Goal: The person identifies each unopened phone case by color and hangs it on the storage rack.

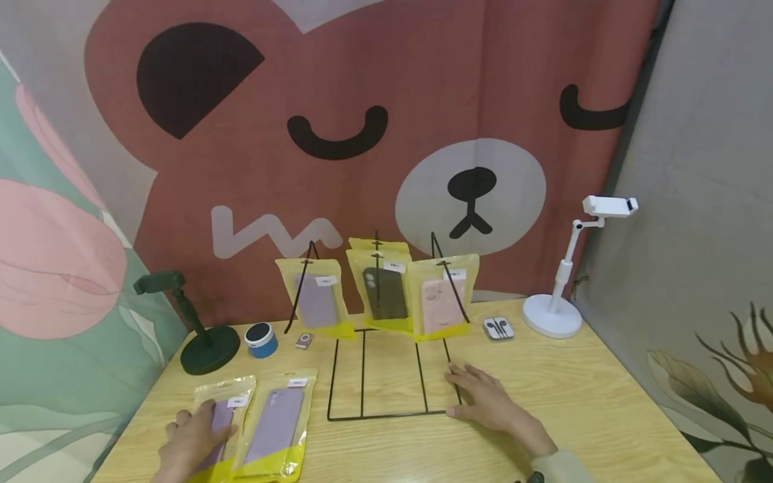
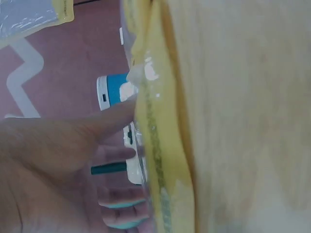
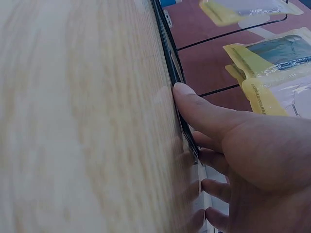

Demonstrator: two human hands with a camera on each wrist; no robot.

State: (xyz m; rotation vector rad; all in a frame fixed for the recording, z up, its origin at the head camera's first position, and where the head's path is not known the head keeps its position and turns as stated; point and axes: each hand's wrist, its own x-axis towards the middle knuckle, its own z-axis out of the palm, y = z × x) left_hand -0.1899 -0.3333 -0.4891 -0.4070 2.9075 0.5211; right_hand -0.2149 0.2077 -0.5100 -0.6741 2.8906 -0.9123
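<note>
My left hand [image 1: 192, 439] rests on a yellow-edged clear bag [image 1: 225, 389] holding a purple phone case, flat at the table's front left. In the left wrist view its thumb and fingers [image 2: 114, 116] touch the bag's surface. Overlapping that bag's right side is a second bagged purple phone case [image 1: 274, 422]. Over on the right, my right hand [image 1: 489, 402] lies with spread fingers at the right side of a black wire display rack [image 1: 392, 415]. Its thumb touches the rack's base bar [image 3: 177, 92]. Bagged phone cases in purple [image 1: 317, 302], dark green [image 1: 386, 294] and pink [image 1: 443, 305] hang from the rack.
Behind the left bags stand a dark green phone stand [image 1: 208, 349], a blue and white round speaker [image 1: 261, 340] and a small pink device [image 1: 304, 341]. Boxed earphones [image 1: 498, 329] and a white phone stand [image 1: 552, 315] are at the back right. A bear-patterned curtain [image 1: 272, 181] hangs behind.
</note>
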